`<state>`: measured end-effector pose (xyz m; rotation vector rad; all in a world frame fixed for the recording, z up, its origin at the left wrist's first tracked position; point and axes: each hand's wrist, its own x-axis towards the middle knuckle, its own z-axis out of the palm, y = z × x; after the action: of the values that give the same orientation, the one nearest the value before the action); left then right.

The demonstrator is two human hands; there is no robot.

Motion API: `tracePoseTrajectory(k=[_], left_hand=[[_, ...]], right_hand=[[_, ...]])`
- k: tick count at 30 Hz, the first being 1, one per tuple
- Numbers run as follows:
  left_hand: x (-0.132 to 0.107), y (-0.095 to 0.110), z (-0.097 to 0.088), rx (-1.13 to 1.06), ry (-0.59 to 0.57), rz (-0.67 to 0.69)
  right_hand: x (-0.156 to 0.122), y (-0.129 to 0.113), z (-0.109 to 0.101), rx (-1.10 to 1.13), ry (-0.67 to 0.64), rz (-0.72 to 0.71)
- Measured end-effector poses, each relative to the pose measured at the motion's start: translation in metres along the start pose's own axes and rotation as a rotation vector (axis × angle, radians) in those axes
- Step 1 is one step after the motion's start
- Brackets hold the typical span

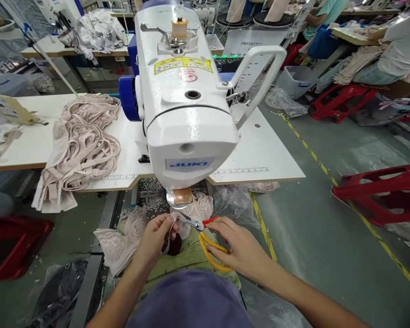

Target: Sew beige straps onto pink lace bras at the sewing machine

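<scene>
Just below the head of a white sewing machine (191, 123), my left hand (160, 232) pinches the edge of a pale pink lace bra (133, 223). Its cups hang to the left and behind my fingers, over my lap. My right hand (237, 241) is closed around the handles of a pair of scissors (193, 222), one handle red and the other yellow. The blades point left, and their tips reach the fabric at my left fingertips. Whether the blades touch the cloth I cannot tell.
A heap of pink bras (85, 141) with straps lies on the white table (256, 150) left of the machine. Red stools (386, 191) stand at both sides. Clear plastic bags (235, 205) lie under the table edge. A person in a white top (401, 50) sits at the right.
</scene>
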<state>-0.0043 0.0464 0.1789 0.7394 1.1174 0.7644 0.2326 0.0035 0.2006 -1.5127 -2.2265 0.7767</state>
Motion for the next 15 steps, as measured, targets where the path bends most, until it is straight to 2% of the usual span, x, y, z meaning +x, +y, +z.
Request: tracePoseTrajectory(k=[3, 7, 15], left_hand=[[-0.003, 0.002, 0.002, 0.082, -0.001, 0.001], [-0.004, 0.002, 0.001, 0.149, 0.01, 0.037], [0.0, -0.01, -0.008, -0.022, -0.044, 0.018]], right_hand=[[0.013, 0.0, 0.005, 0.003, -0.073, -0.001], [0.014, 0.003, 0.006, 0.051, -0.119, -0.01], [-0.002, 0.01, 0.005, 0.249, -0.118, 0.142]])
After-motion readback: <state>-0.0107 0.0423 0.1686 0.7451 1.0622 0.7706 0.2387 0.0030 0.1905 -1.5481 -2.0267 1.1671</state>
